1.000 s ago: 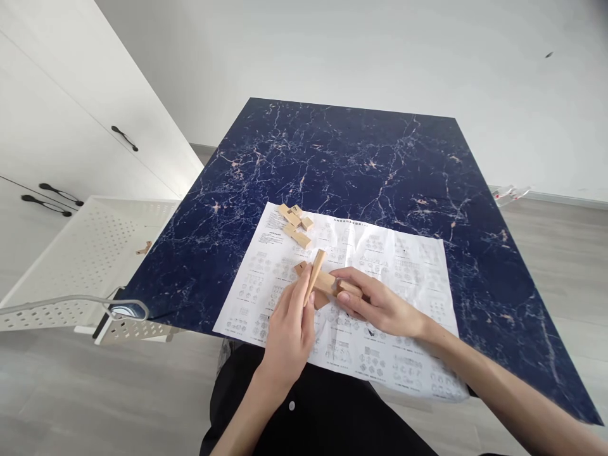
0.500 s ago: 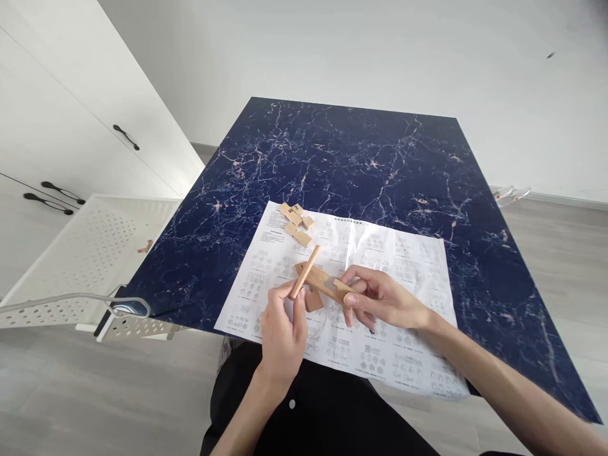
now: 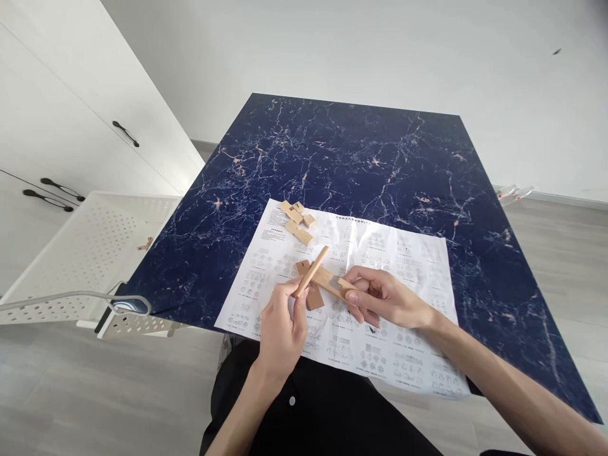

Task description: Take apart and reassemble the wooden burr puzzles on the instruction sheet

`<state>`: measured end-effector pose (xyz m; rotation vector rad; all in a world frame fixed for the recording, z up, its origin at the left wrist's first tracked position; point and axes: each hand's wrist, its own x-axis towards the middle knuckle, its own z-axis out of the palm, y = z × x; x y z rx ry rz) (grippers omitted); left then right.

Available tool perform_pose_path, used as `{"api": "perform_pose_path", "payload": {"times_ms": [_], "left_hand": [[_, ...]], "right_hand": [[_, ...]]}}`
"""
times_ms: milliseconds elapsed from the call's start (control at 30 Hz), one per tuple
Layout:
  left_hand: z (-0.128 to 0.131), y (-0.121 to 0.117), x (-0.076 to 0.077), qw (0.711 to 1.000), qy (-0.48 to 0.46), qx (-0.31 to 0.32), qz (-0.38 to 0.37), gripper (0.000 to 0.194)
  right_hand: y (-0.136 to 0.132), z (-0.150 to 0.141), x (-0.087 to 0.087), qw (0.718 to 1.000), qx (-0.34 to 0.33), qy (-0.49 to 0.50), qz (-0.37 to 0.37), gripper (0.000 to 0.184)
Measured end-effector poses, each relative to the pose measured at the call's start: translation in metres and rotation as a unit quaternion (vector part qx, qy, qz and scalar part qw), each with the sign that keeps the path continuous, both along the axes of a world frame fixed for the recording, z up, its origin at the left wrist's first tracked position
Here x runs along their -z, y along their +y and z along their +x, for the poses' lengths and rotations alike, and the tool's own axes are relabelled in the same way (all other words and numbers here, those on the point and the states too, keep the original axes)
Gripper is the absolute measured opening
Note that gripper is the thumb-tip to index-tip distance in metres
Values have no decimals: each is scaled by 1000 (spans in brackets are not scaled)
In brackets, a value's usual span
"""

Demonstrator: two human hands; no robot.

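Observation:
My left hand (image 3: 284,323) pinches one end of a narrow wooden puzzle piece (image 3: 313,269), which slants up and away to the right. In my right hand (image 3: 380,296) is the near end of a notched wooden puzzle piece (image 3: 330,280), held between thumb and fingers. The two pieces cross or nearly meet in view; whether they touch I cannot tell. Below them a wooden piece marked with a number (image 3: 315,299) lies on the printed instruction sheet (image 3: 403,316), partly hidden by what I hold.
Several small wooden pieces (image 3: 299,221) lie in a cluster at the sheet's upper left corner. The sheet rests on a dark blue marbled table (image 3: 351,158). To the left stands a white perforated cart (image 3: 90,240) with a grey cable (image 3: 71,296) crossing it.
The narrow piece in my left hand has tipped slightly further right. In my right hand the notched piece has turned a little, showing more of its flat face.

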<state>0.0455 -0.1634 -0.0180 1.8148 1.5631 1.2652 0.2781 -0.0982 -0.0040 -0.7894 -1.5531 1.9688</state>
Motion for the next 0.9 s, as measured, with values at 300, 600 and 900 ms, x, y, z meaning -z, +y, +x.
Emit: {"api": "perform_pose_path", "payload": {"times_ms": [300, 600, 900], "left_hand": [[2, -3, 5, 999, 21, -23, 13, 11], [-4, 1, 3, 998, 57, 25, -1, 8], [6, -1, 0, 990, 107, 73, 48, 13]], "right_hand": [[-5, -3, 1, 1000, 22, -11, 11, 20], [-1, 5, 2, 1000, 6, -22, 8, 19], [-3, -12, -2, 999, 17, -22, 22, 23]]}}
